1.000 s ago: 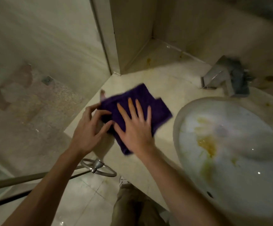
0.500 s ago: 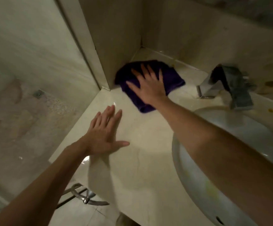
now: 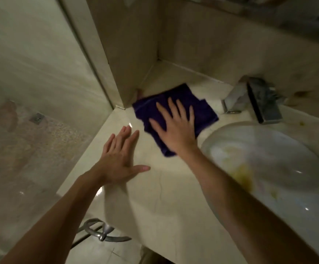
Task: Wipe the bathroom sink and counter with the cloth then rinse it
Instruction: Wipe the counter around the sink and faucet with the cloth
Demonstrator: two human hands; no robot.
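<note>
The right hand [image 3: 175, 130] lay flat with its fingers spread wide on the purple cloth [image 3: 175, 109], pressing it down on the pale counter [image 3: 155, 202] toward the far corner, just left of the faucet [image 3: 253, 101] and beyond the near-left rim of the sink [image 3: 269, 168]. The left hand [image 3: 119, 159] was also open, palm down on the bare counter near the cloth but not touching it, thumb stuck out to the right. Inside the white sink, yellowish stains [image 3: 243, 176] showed on the near side of the bowl.
</note>
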